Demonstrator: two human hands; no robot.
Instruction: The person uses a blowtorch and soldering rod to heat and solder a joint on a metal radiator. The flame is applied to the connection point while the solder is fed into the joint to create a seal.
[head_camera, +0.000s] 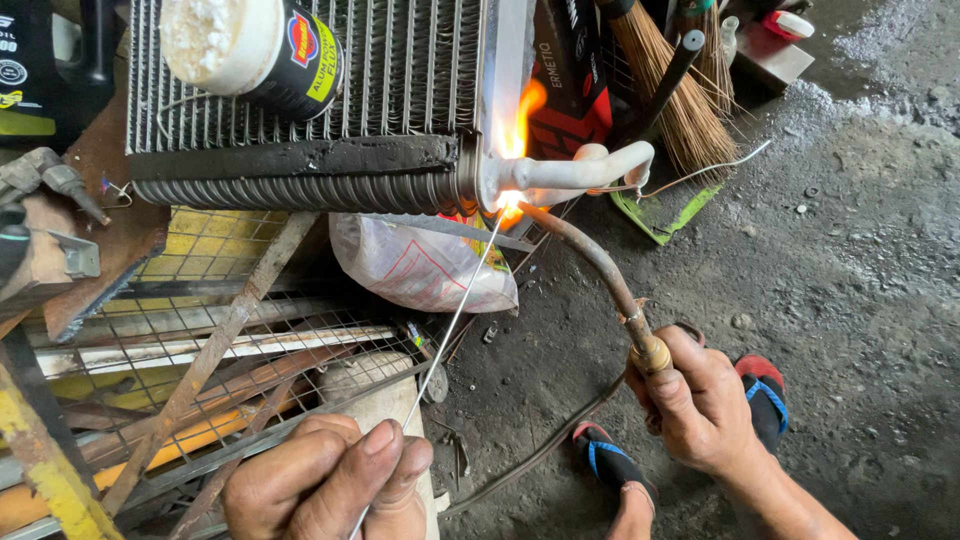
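The left hand (325, 480), its wrist cut off by the bottom edge, pinches a thin filler rod (455, 315) in a clenched grip; the rod's lower end is hidden behind the fingers. The right hand (700, 400) grasps a curved torch tube (600, 265), its grip closed just below the brass fitting. Rod tip and flame (515, 125) meet at the white pipe joint (570, 170) on the finned coil (310, 110), which stands on a metal rack. A white can (255, 45) rests against the coil, its top cut off.
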